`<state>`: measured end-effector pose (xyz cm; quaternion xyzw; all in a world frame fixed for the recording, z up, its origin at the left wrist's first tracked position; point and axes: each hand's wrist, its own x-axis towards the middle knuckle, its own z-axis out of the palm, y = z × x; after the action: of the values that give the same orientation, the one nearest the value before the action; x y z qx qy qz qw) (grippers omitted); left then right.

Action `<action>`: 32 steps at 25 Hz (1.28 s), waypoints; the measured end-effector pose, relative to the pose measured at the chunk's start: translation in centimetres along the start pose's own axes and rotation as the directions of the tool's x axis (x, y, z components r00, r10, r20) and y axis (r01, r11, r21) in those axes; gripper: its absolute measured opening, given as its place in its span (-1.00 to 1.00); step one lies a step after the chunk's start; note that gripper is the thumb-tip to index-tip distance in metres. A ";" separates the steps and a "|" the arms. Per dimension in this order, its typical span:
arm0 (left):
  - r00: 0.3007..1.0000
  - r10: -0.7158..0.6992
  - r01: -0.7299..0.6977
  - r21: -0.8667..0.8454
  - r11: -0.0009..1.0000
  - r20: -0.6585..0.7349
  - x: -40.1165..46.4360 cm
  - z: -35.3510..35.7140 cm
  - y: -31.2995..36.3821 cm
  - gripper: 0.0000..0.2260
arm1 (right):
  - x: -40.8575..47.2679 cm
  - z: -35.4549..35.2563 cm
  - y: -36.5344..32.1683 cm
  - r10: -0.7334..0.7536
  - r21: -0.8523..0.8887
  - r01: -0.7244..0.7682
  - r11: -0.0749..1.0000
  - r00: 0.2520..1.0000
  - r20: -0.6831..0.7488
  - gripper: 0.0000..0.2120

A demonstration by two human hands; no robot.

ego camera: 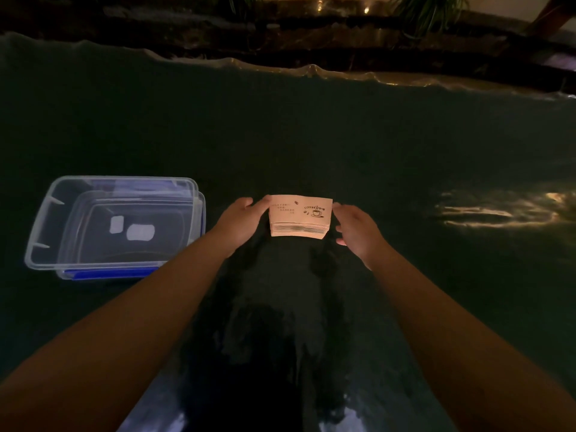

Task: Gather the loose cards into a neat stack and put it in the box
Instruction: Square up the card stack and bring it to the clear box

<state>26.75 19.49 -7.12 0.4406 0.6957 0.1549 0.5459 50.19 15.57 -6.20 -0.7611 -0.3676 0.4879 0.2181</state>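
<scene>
A squared-up stack of pale cards with a coffee cup drawing on top sits in the middle of the dark table. My left hand presses its fingertips against the stack's left edge. My right hand touches the right edge, fingers spread. To the left stands a clear plastic box, open on top, resting on its blue lid; only two pale labels show at its bottom.
The dark glossy table stretches all around, with light glare at the right. Its far edge has a wavy transparent cover, with plants and a ledge behind it.
</scene>
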 end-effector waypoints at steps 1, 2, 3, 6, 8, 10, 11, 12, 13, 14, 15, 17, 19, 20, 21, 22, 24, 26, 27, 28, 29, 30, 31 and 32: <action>1.000 -0.021 0.021 -0.056 0.998 0.012 0.2 -0.1 -0.1 -0.23 | 0.1 0.1 0.0 0.014 0.043 -0.014 0.999 1.000 0.003 -0.53; 0.999 -0.035 0.037 -0.117 0.993 0.019 0.3 -0.1 0.0 -0.31 | 0.4 0.1 -0.1 0.033 0.083 -0.033 0.996 0.999 0.009 -0.64; 0.999 -0.048 0.051 -0.179 0.982 0.022 0.4 -0.1 0.1 -0.40 | 0.5 0.2 -0.2 0.046 0.107 -0.047 0.993 0.999 0.009 -0.69; 0.985 -0.165 0.174 -0.366 0.914 0.056 0.9 -0.2 0.3 -0.43 | 1.0 0.4 -0.2 0.077 0.153 -0.082 0.985 0.996 0.039 -0.66; 0.979 -0.179 0.202 -0.418 0.886 0.092 1.2 -0.2 0.2 -0.39 | 1.4 0.6 -0.1 0.102 0.189 -0.112 0.976 0.993 0.059 -0.61; 0.976 -0.174 0.213 -0.430 0.878 0.129 1.4 0.0 0.1 -0.38 | 1.5 0.8 0.1 0.124 0.214 -0.138 0.967 0.989 0.077 -0.60; 0.975 -0.167 0.214 -0.427 0.879 0.145 1.5 0.1 0.1 -0.38 | 1.5 0.9 0.2 0.133 0.227 -0.150 0.962 0.987 0.088 -0.61; 0.974 -0.161 0.213 -0.420 0.882 0.157 1.6 0.2 0.1 -0.40 | 1.5 1.0 0.2 0.140 0.240 -0.160 0.957 0.985 0.099 -0.62; 0.973 -0.157 0.215 -0.414 0.884 0.170 1.8 0.4 0.0 -0.41 | 1.6 1.1 0.3 0.142 0.256 -0.166 0.952 0.984 0.108 -0.63; 0.971 -0.155 0.217 -0.406 0.888 0.182 2.0 0.4 -0.1 -0.43 | 1.8 1.2 0.5 0.145 0.265 -0.170 0.949 0.983 0.114 -0.62; 0.970 -0.153 0.218 -0.399 0.891 0.188 2.1 0.5 0.0 -0.46 | 1.9 1.3 0.5 0.146 0.269 -0.172 0.948 0.983 0.114 -0.62; 0.970 -0.151 0.216 -0.385 0.897 0.192 2.3 0.5 0.1 -0.53 | 2.2 1.4 0.5 0.151 0.285 -0.178 0.942 0.982 0.116 -0.62; 0.965 -0.154 0.227 -0.381 0.896 0.213 2.2 0.6 0.3 -0.62 | 2.4 1.6 0.5 0.162 0.294 -0.190 0.937 0.980 0.117 -0.62; 0.962 -0.155 0.232 -0.378 0.896 0.224 2.1 0.7 0.4 -0.66 | 2.4 1.6 0.4 0.163 0.294 -0.190 0.937 0.980 0.115 -0.63; 0.960 -0.156 0.237 -0.377 0.895 0.232 2.1 0.9 0.4 -0.68 | 2.5 1.7 0.4 0.161 0.297 -0.188 0.936 0.981 0.111 -0.63; 0.959 -0.159 0.241 -0.379 0.894 0.235 2.0 1.0 0.4 -0.69 | 2.5 1.8 0.4 0.161 0.302 -0.187 0.935 0.981 0.108 -0.64; 0.958 -0.164 0.249 -0.398 0.883 0.235 1.9 1.1 0.4 -0.70 | 2.5 1.8 0.3 0.168 0.320 -0.193 0.927 0.980 0.105 -0.64; 0.957 -0.176 0.264 -0.433 0.862 0.232 1.8 1.1 0.5 -0.70 | 2.5 1.9 0.3 0.177 0.341 -0.204 0.918 0.978 0.110 -0.65; 0.956 -0.184 0.271 -0.448 0.852 0.230 1.8 1.0 0.4 -0.71 | 2.5 1.9 0.2 0.180 0.346 -0.209 0.915 0.977 0.115 -0.66; 0.955 -0.190 0.276 -0.457 0.845 0.226 1.8 1.0 0.3 -0.70 | 2.4 1.9 0.2 0.183 0.351 -0.214 0.912 0.976 0.120 -0.66; 0.955 -0.193 0.280 -0.465 0.840 0.226 1.9 1.0 0.1 -0.70 | 2.3 1.9 0.1 0.185 0.354 -0.217 0.910 0.975 0.122 -0.67; 0.953 -0.195 0.285 -0.473 0.834 0.231 1.9 1.0 -0.1 -0.69 | 2.2 1.9 0.0 0.188 0.356 -0.220 0.908 0.974 0.123 -0.67; 0.952 -0.196 0.289 -0.483 0.826 0.236 1.9 1.0 -0.2 -0.69 | 2.2 2.0 0.0 0.191 0.356 -0.223 0.907 0.974 0.122 -0.68; 0.951 -0.196 0.293 -0.493 0.819 0.240 1.9 1.0 -0.3 -0.69 | 2.1 2.0 0.0 0.194 0.362 -0.225 0.905 0.973 0.121 -0.68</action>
<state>27.47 20.55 -8.83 0.1944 0.6266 0.2263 0.7200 48.93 17.20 -8.28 -0.7200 -0.1928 0.6004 0.2897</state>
